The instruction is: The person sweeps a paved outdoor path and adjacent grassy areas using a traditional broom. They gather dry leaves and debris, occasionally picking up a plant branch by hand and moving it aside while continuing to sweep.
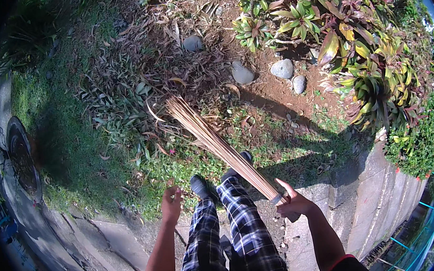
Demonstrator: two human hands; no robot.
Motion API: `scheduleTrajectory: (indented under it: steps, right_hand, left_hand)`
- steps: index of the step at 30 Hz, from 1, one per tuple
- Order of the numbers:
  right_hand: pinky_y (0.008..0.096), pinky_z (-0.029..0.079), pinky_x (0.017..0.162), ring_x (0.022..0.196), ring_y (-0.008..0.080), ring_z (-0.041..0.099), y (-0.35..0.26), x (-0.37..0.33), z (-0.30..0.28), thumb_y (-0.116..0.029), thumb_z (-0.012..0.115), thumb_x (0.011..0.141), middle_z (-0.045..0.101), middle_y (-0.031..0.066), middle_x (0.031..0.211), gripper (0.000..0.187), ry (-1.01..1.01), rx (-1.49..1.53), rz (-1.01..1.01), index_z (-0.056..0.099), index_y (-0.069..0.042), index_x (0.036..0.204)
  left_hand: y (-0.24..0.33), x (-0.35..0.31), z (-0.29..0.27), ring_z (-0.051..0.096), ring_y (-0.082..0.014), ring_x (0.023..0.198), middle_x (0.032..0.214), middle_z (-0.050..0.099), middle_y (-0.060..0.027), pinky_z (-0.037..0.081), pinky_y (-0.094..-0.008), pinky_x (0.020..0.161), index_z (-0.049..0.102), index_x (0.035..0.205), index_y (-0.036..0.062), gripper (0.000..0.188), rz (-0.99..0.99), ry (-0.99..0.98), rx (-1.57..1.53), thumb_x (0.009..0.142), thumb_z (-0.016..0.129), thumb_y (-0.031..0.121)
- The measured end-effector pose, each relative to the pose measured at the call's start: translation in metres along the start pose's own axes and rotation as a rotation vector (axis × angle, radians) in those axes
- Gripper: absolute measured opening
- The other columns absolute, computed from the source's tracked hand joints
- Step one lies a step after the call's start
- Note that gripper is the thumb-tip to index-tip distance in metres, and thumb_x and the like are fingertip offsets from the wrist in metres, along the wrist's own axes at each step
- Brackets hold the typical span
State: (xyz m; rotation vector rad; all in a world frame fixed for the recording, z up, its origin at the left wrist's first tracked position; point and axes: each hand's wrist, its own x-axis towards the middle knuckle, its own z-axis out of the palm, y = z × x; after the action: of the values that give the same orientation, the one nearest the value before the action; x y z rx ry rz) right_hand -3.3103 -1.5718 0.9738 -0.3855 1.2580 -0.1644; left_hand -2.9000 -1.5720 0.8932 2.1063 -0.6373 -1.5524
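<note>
My right hand (297,204) grips the bound end of a stick broom (218,147), a long bundle of thin tan sticks tied with a grey band near the handle. The broom slants up and to the left, its spread tips reaching a heap of dry leaves (163,72). Whether the tips touch the leaves or hang just above them, I cannot tell. On the left, my left hand (171,202) hangs over the grass edge with its fingers curled in, and nothing shows in it.
Several grey stones (282,69) lie on bare soil beyond the broom. Leafy shrubs (345,42) fill the far right. A round dark planter (22,158) stands at the left on the paved path. My shoes (199,186) rest where grass meets the concrete kerb (311,231).
</note>
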Motion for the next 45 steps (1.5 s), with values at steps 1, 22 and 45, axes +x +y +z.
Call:
scheduleTrajectory:
  steps: [1, 22, 45]
  right_hand:
    - [0.0347, 0.053, 0.059, 0.066, 0.0166, 0.060, 0.011, -0.022, -0.021, 0.005, 0.065, 0.070, 0.055, 0.0121, 0.100, 0.092, 0.023, -0.040, 0.009, 0.013, -0.021, 0.141]
    - [0.0279, 0.049, 0.061, 0.071, 0.0122, 0.056, 0.012, 0.021, 0.024, 0.002, 0.068, 0.068, 0.055, 0.0125, 0.104, 0.093, -0.289, 0.069, -0.058, 0.013, -0.015, 0.142]
    - [0.0296, 0.049, 0.070, 0.082, 0.0136, 0.058, 0.029, 0.029, 0.021, -0.002, 0.072, 0.065, 0.058, 0.0101, 0.097, 0.098, -0.073, -0.235, -0.081, 0.011, -0.015, 0.141]
  left_hand:
    - [0.002, 0.003, -0.001, 0.057, -0.0136, 0.073, 0.094, 0.059, -0.0074, 0.047, -0.0272, 0.065, 0.053, 0.106, 0.0016, 0.029, -0.010, 0.000, 0.004, 0.089, 0.056, 0.025]
    - [-0.011, -0.003, 0.003, 0.056, -0.0111, 0.073, 0.091, 0.058, -0.0068, 0.045, -0.0245, 0.057, 0.051, 0.110, 0.0011, 0.035, -0.036, -0.018, 0.086, 0.088, 0.056, 0.028]
    - [0.000, -0.002, 0.006, 0.058, -0.0142, 0.070, 0.091, 0.059, -0.0086, 0.045, -0.0278, 0.059, 0.054, 0.107, -0.0002, 0.033, 0.031, -0.040, 0.174, 0.088, 0.055, 0.027]
